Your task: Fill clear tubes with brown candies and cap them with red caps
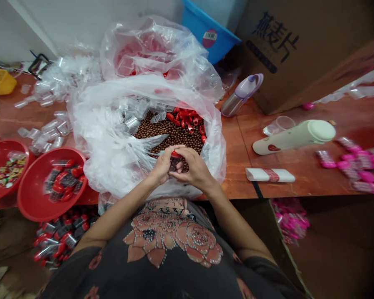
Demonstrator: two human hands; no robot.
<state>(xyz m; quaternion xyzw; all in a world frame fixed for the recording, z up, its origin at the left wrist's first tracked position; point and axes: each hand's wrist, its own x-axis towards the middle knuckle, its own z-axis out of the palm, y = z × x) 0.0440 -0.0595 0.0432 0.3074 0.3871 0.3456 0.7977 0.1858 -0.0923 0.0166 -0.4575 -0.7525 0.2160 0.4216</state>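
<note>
Both my hands meet over the near edge of a clear plastic bag (90, 124) spread open on the table. Between them is a small clear jar with a red cap (174, 154), dark inside. My left hand (162, 166) grips its left side, while the fingers of my right hand (195, 166) curl round it from the right and touch the cap. Brown chocolate balls (174, 136) fill the middle of the bag. Loose red caps (187, 117) lie on their right, and empty clear jars (132, 114) are heaped on their left.
Red basins (31, 203) stand at left, one with filled jars (64, 178). A second bag (149, 50) and a blue tub (210, 37) are behind. To the right are a bottle (237, 95), a pale green flask (286, 137), a tissue pack (269, 175), pink-capped jars (367, 166) and a carton (293, 54).
</note>
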